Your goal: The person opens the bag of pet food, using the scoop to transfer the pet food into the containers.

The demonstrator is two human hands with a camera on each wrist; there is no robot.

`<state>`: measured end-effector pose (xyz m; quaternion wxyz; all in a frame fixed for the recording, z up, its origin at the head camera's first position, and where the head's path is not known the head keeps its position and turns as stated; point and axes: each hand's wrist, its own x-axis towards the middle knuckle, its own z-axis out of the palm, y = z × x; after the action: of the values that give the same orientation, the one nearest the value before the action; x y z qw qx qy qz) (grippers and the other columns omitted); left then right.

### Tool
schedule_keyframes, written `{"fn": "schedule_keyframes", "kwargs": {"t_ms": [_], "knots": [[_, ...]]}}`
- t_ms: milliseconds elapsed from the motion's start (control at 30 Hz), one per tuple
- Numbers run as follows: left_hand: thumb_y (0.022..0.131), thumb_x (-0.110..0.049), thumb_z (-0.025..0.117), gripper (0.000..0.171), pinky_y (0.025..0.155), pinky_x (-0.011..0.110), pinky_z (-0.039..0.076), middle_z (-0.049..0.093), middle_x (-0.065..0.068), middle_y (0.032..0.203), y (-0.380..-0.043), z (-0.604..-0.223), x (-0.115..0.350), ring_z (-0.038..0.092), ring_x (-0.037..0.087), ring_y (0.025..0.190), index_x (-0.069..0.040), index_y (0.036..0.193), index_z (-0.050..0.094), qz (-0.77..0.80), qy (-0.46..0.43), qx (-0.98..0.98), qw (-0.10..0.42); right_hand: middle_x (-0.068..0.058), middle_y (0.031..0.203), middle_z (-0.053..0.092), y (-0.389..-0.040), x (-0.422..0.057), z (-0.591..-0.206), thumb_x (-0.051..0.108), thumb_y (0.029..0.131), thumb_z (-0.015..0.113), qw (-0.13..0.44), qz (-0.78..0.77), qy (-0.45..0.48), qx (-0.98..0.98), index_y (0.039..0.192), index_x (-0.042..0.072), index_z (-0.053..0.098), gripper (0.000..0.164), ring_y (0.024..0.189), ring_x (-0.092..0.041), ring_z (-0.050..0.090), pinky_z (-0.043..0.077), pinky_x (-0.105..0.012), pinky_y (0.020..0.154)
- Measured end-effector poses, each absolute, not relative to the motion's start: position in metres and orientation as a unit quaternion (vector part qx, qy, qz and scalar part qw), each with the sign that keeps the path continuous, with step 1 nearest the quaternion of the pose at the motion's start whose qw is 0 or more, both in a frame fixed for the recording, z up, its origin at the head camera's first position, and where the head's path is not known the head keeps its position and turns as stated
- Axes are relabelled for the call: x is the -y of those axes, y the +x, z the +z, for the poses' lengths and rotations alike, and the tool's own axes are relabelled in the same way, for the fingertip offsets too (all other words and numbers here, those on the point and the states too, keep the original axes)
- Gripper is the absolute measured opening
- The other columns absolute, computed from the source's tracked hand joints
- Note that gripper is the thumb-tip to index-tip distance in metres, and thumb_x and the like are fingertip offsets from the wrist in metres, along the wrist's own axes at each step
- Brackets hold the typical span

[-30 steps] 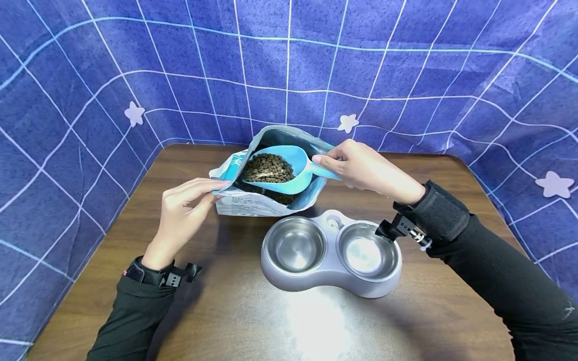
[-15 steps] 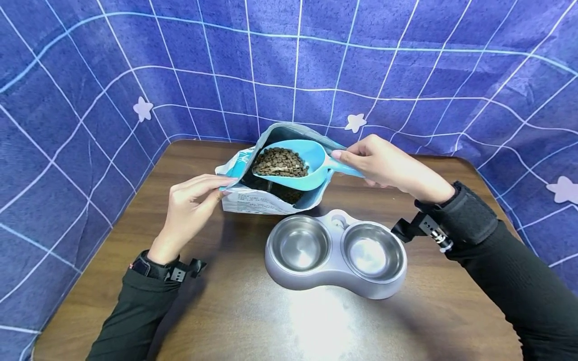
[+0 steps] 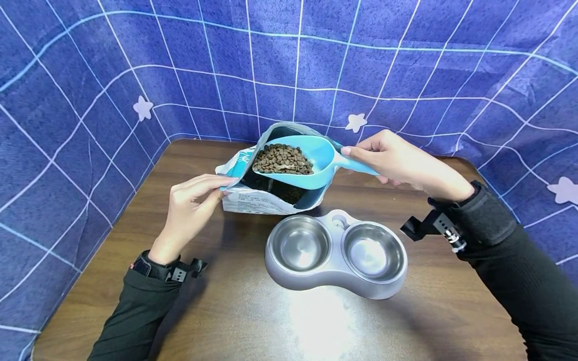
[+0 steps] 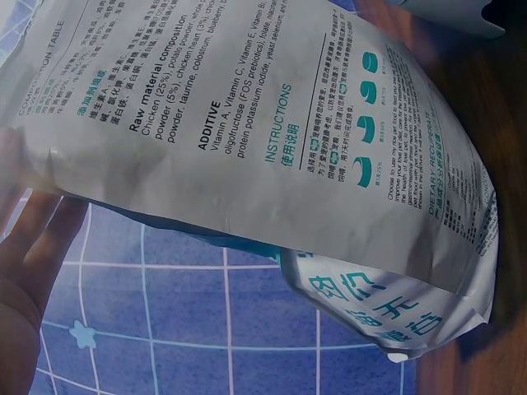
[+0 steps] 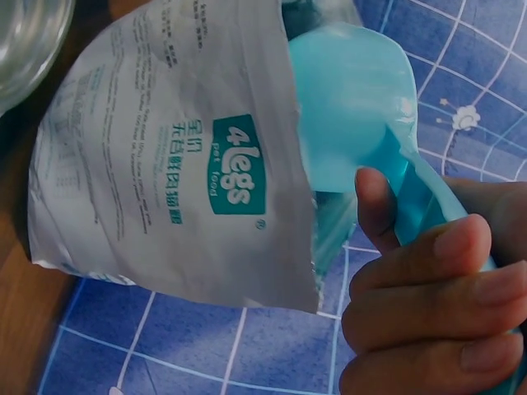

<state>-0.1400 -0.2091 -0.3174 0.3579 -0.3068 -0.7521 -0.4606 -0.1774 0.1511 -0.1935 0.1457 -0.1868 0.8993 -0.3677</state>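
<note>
My right hand (image 3: 397, 158) grips the handle of a light blue scoop (image 3: 316, 178), its fingers curled round it in the right wrist view. Brown kibble (image 3: 282, 159) heaps in the scoop, which sits at the mouth of a white and teal pet food bag (image 3: 253, 202). More kibble shows dimly inside the bag below. My left hand (image 3: 191, 213) pinches the bag's left rim between thumb and fingers. Printed text covers the bag (image 4: 247, 140) in the left wrist view; the scoop's underside (image 5: 362, 99) faces the right wrist camera.
In front of the bag stands a grey double feeder (image 3: 334, 278) with two bare steel bowls (image 3: 301, 243). The brown wooden table (image 3: 235, 311) meets a blue gridded cloth (image 3: 203, 55) at the back, with pale star shapes (image 3: 356, 123) on it.
The right hand has drawn the loaded scoop up and to the right, partly out of the bag. The left hand keeps its pinch on the rim. The whole view has shifted slightly.
</note>
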Motion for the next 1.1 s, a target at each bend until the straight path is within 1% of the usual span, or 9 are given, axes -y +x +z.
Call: {"fn": "schedule_keyframes", "kwargs": {"t_ms": [33,133,267,400,533,767,867,967,1100], "knots": [[0.079,0.027,0.065,0.033,0.101,0.023,0.051,0.078,0.013,0.096,-0.140,-0.318,0.209,0.068,-0.004,0.101,0.006,0.099,0.079,-0.460,-0.307,0.752,0.357,0.002,0.061,0.044,-0.177,-0.152,-0.192,0.044,0.106,0.056,0.147,-0.369,-0.188,-0.898,0.088,0.009,0.074,0.043,0.046,-0.011,0.030,0.026,-0.026,0.038],[0.080,0.027,0.065,0.031,0.100,0.022,0.051,0.078,0.014,0.096,-0.139,-0.317,0.209,0.068,-0.004,0.102,0.007,0.099,0.078,-0.458,-0.306,0.755,0.357,0.002,0.070,0.055,-0.175,-0.156,-0.189,0.046,0.105,0.056,0.146,-0.369,-0.187,-0.899,0.089,0.011,0.075,0.043,0.046,-0.011,0.031,0.026,-0.027,0.038],[0.080,0.027,0.065,0.030,0.098,0.020,0.051,0.078,0.015,0.096,-0.140,-0.316,0.208,0.068,-0.005,0.102,0.007,0.099,0.078,-0.454,-0.305,0.757,0.358,0.000,0.080,0.063,-0.175,-0.161,-0.186,0.046,0.105,0.056,0.141,-0.370,-0.184,-0.900,0.088,0.012,0.075,0.042,0.048,-0.012,0.032,0.027,-0.027,0.039],[0.080,0.028,0.065,0.031,0.097,0.019,0.051,0.078,0.014,0.096,-0.140,-0.316,0.208,0.067,-0.005,0.102,0.007,0.098,0.078,-0.453,-0.305,0.756,0.361,0.002,0.068,0.052,-0.173,-0.168,-0.182,0.043,0.106,0.056,0.136,-0.368,-0.186,-0.901,0.085,0.010,0.073,0.043,0.047,-0.012,0.031,0.026,-0.028,0.038],[0.079,0.029,0.065,0.032,0.096,0.019,0.052,0.078,0.013,0.095,-0.141,-0.317,0.208,0.067,-0.006,0.101,0.007,0.098,0.078,-0.454,-0.304,0.756,0.362,0.002,0.064,0.043,-0.171,-0.176,-0.178,0.043,0.106,0.055,0.131,-0.356,-0.190,-0.905,0.086,0.010,0.073,0.043,0.046,-0.013,0.032,0.027,-0.030,0.037],[0.078,0.029,0.065,0.034,0.091,0.017,0.052,0.078,0.012,0.095,-0.141,-0.318,0.209,0.067,-0.006,0.099,0.006,0.099,0.079,-0.458,-0.302,0.755,0.359,-0.001,0.057,0.045,-0.173,-0.195,-0.175,0.043,0.106,0.054,0.112,-0.332,-0.168,-0.921,0.094,0.013,0.077,0.040,0.046,-0.014,0.037,0.031,-0.032,0.037],[0.079,0.028,0.065,0.034,0.093,0.018,0.052,0.078,0.010,0.096,-0.141,-0.318,0.209,0.068,-0.005,0.099,0.005,0.100,0.079,-0.460,-0.304,0.753,0.358,-0.001,0.059,0.047,-0.172,-0.207,-0.175,0.043,0.107,0.053,0.110,-0.330,-0.164,-0.923,0.098,0.014,0.078,0.040,0.046,-0.015,0.038,0.032,-0.033,0.036],[0.080,0.028,0.064,0.035,0.094,0.019,0.052,0.078,0.008,0.096,-0.142,-0.318,0.209,0.068,-0.005,0.100,0.004,0.100,0.080,-0.462,-0.305,0.752,0.359,0.000,0.062,0.049,-0.170,-0.220,-0.175,0.043,0.107,0.053,0.109,-0.334,-0.160,-0.922,0.094,0.013,0.077,0.041,0.045,-0.015,0.038,0.031,-0.034,0.035],[0.080,0.028,0.064,0.035,0.094,0.019,0.052,0.078,0.007,0.097,-0.142,-0.317,0.208,0.068,-0.005,0.100,0.003,0.100,0.080,-0.463,-0.306,0.750,0.359,0.001,0.074,0.061,-0.167,-0.238,-0.174,0.042,0.107,0.052,0.103,-0.341,-0.147,-0.923,0.092,0.016,0.077,0.039,0.046,-0.016,0.039,0.032,-0.035,0.036]]}}
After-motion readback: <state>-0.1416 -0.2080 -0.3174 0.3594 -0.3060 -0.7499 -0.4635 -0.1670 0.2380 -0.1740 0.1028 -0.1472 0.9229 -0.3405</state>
